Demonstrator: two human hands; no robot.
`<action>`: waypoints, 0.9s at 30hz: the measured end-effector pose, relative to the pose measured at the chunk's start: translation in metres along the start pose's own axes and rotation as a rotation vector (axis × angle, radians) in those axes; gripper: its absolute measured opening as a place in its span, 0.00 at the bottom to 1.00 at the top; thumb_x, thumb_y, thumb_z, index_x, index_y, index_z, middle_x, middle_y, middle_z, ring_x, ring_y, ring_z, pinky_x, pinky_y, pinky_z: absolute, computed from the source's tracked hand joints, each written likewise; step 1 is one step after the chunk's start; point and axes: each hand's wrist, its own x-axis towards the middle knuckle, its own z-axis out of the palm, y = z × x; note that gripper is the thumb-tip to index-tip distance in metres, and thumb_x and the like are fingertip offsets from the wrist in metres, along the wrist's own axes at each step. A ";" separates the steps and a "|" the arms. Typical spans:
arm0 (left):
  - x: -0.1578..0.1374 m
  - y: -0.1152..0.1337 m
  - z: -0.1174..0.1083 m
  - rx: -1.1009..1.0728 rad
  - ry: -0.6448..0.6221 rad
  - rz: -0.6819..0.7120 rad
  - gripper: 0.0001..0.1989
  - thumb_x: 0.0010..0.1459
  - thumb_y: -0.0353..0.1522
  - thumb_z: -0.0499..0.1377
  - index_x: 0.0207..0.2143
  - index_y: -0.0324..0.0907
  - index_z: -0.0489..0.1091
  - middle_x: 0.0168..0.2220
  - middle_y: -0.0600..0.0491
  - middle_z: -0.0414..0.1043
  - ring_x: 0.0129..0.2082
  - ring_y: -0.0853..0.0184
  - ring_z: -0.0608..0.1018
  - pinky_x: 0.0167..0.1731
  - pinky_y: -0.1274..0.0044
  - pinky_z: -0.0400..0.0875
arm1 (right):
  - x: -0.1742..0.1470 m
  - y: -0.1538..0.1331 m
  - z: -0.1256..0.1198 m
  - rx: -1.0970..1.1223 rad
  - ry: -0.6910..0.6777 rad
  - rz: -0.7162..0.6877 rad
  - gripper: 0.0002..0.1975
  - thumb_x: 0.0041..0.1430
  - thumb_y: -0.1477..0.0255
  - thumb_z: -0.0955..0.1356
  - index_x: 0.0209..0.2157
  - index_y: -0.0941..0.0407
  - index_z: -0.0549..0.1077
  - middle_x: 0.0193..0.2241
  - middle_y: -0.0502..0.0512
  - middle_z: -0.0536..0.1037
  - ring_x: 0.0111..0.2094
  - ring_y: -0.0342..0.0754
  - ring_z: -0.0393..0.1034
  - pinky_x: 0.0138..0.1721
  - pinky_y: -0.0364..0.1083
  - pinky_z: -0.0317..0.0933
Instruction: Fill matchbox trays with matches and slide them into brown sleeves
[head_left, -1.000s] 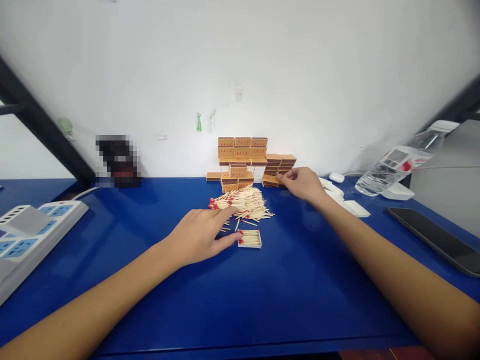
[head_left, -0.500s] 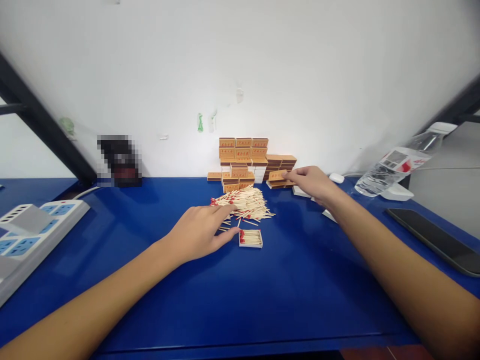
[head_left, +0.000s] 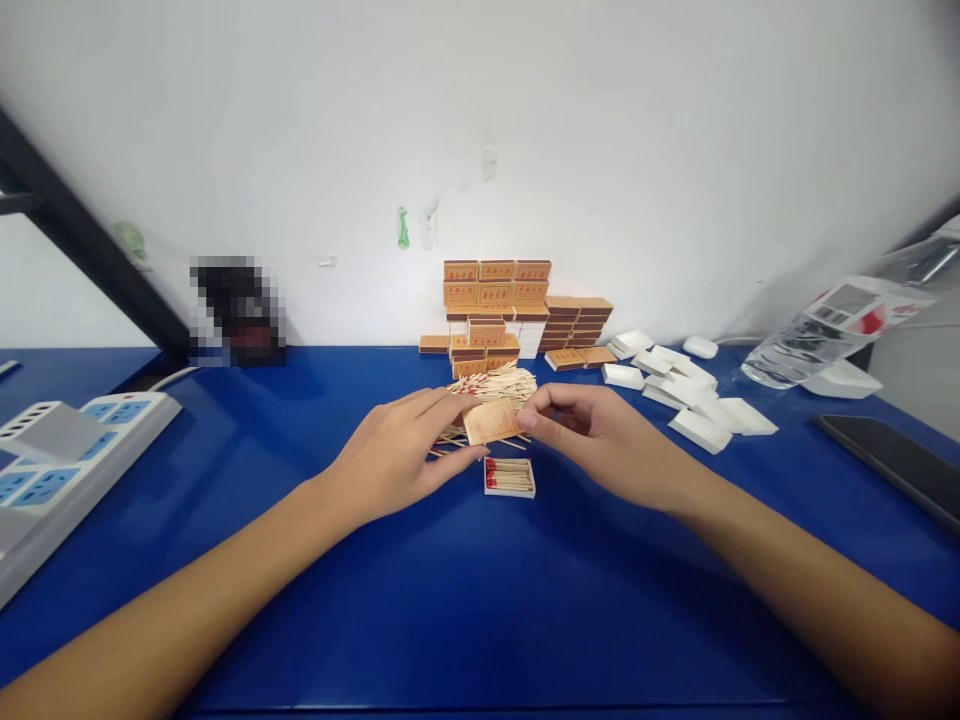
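Matchbox sleeve (head_left: 491, 424), long axis approx. L–R, is btwn both hands just beyond match-filled tray (head_left: 511, 493), R hand (head_left: 611, 440) nearer, pinching its right end, L hand (head_left: 394, 450) spread at left end, contact unclear.

Matchboxes (head_left: 497, 294), matches (head_left: 513, 380) on blue tabletop (head_left: 420, 620)

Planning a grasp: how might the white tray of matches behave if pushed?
The tray is probably light, being small and thin-walled. Lying flat, it would likely slide on the glossy table rather than tip. Its matches might spill if tilted: the top is open.
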 end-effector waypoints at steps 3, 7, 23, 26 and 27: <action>0.001 -0.006 -0.003 0.019 -0.037 -0.049 0.19 0.68 0.41 0.61 0.57 0.41 0.71 0.43 0.50 0.77 0.36 0.65 0.78 0.33 0.74 0.73 | -0.005 0.004 -0.007 -0.216 -0.054 -0.058 0.20 0.64 0.50 0.70 0.42 0.53 0.76 0.38 0.54 0.78 0.37 0.50 0.69 0.38 0.48 0.63; 0.003 -0.012 -0.005 0.036 -0.068 -0.096 0.21 0.68 0.39 0.62 0.59 0.42 0.70 0.42 0.51 0.76 0.34 0.67 0.77 0.32 0.75 0.71 | -0.010 0.005 -0.006 -0.448 -0.193 -0.141 0.19 0.56 0.56 0.77 0.43 0.52 0.78 0.43 0.56 0.77 0.48 0.55 0.69 0.47 0.52 0.65; 0.005 -0.016 -0.009 -0.149 -0.137 -0.184 0.24 0.64 0.39 0.64 0.61 0.44 0.73 0.37 0.54 0.79 0.27 0.71 0.75 0.29 0.77 0.68 | 0.006 0.028 -0.039 -0.170 -0.076 -0.092 0.21 0.57 0.56 0.75 0.48 0.52 0.76 0.31 0.50 0.76 0.30 0.46 0.70 0.30 0.45 0.66; 0.003 -0.015 -0.008 -0.155 -0.142 -0.161 0.24 0.66 0.39 0.64 0.62 0.44 0.72 0.38 0.54 0.78 0.27 0.71 0.74 0.29 0.77 0.67 | 0.007 0.026 -0.037 -0.158 -0.067 -0.109 0.21 0.56 0.56 0.76 0.48 0.53 0.78 0.30 0.50 0.75 0.30 0.46 0.70 0.30 0.45 0.66; 0.003 -0.014 -0.008 -0.163 -0.144 -0.154 0.24 0.66 0.39 0.63 0.62 0.44 0.72 0.38 0.54 0.78 0.27 0.71 0.74 0.29 0.77 0.67 | 0.007 0.024 -0.036 -0.156 -0.059 -0.116 0.21 0.56 0.57 0.76 0.48 0.53 0.79 0.30 0.50 0.75 0.30 0.46 0.70 0.30 0.46 0.66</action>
